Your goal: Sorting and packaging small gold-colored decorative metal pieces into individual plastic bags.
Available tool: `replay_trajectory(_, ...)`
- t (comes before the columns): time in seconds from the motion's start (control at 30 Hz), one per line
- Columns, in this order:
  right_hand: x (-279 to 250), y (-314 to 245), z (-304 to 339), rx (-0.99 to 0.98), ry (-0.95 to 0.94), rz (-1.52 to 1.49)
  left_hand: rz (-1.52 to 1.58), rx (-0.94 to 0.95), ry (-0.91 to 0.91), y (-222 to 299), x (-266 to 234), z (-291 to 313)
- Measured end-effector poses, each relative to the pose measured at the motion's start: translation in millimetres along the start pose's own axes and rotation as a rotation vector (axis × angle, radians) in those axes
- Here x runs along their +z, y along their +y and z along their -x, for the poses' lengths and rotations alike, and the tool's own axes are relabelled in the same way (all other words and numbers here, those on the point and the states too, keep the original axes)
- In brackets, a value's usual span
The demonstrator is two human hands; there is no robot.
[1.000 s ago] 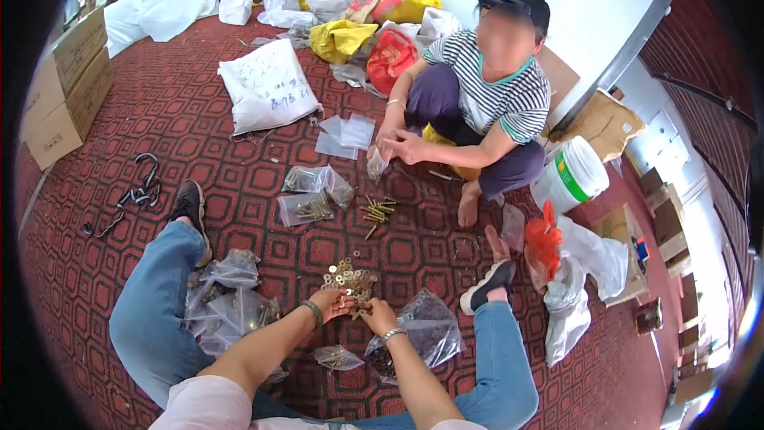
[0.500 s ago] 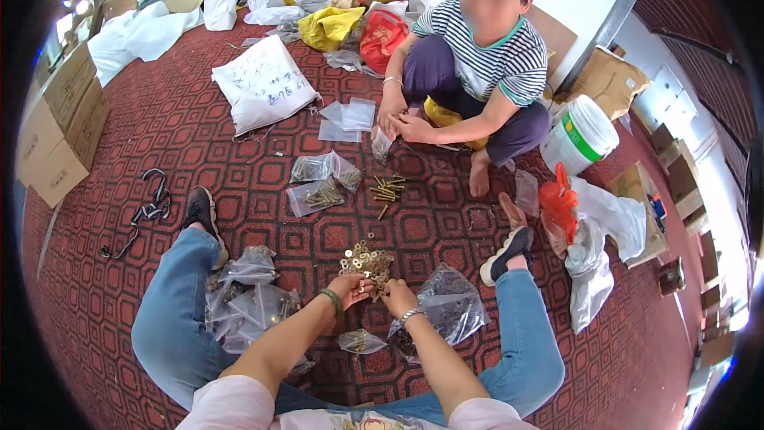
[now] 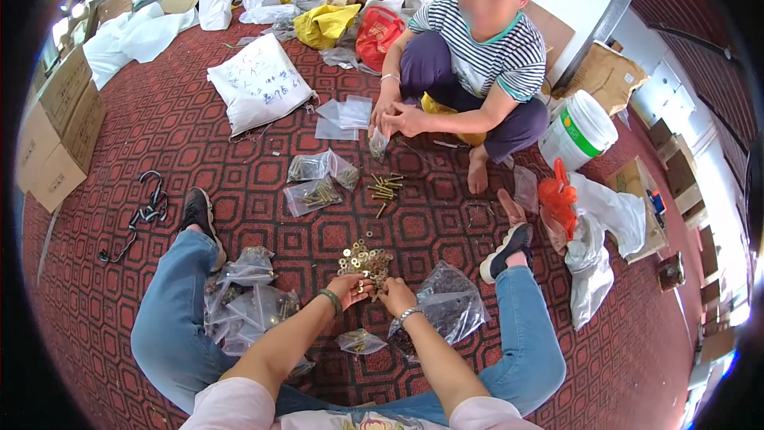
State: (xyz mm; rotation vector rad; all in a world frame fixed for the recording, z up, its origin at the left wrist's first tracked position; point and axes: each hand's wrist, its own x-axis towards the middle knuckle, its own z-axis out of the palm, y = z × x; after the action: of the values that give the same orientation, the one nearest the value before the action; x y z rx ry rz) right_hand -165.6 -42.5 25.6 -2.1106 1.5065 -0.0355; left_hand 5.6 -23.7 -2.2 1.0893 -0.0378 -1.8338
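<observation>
Grip: left hand (image 3: 348,290) cups washers (image 3: 362,286); right hand (image 3: 397,297) at pile (image 3: 366,261), fingertips hidden, cannot tell pinch

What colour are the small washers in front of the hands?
The washers are mostly brassy gold; the head view shows this.

- Bright light on left hand (image 3: 348,291), right hand (image 3: 397,298)
- White glare (image 3: 740,306) far right of both
- Blurred face (image 3: 487,5) ahead
- Bent edges, black corners furthest away

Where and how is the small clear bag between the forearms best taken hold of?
I would pinch the small clear bag at its right-hand corner, coming from above: it lies on the carpet, and that corner looks thinner than the middle, where brass-coloured pieces bunch.
</observation>
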Motion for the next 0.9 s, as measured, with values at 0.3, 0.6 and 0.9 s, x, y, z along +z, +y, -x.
replay_trajectory(0.3, 9, 13, -3, -0.043, -0.008, -0.038, 0.029, 0.019, 0.012, 0, -5, 9)
replay_trajectory(0.6, 11, 6, -4, -0.088, 0.013, -0.041, 0.000, 0.017, -0.010, -3, -1, 15)
replay_trajectory(0.9, -28, -13, -17, 0.166, -0.200, -0.966, 0.014, 0.073, -0.047, -6, -13, 6)
